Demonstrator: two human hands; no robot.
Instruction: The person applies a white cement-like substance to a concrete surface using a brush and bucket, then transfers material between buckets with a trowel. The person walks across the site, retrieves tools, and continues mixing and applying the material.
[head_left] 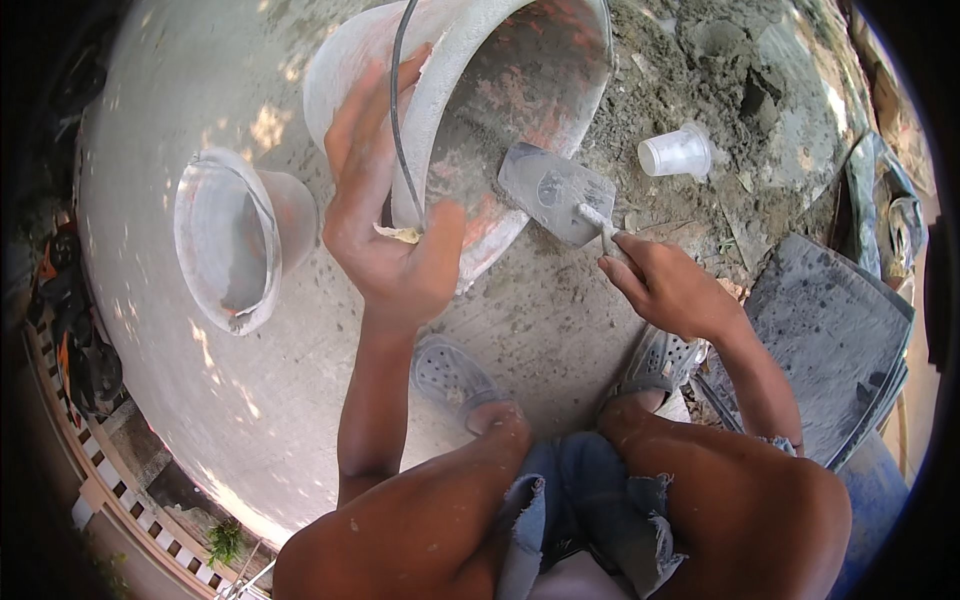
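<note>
A large cement-coated bucket (455,95) lies tipped, its mouth facing right, with grey residue and reddish patches inside. My left hand (385,215) grips its near rim, thumb on the mouth side and fingers along the outer wall; a thin dark wire handle crosses that hand. Between thumb and fingers shows a small pale yellowish bit. In my right hand (665,280) is a trowel (560,190), held by its short handle. Its flat grey blade overlaps the bucket's lower lip at the mouth. Whether the blade touches the lip I cannot tell.
A smaller cement-smeared bucket (275,235) stands to the left. Beyond the trowel a white plastic cup (675,153) lies on its side next to wet grey mortar (745,85). Dark flat slabs (825,330) rest at the right. My clogs (455,375) are on the concrete floor.
</note>
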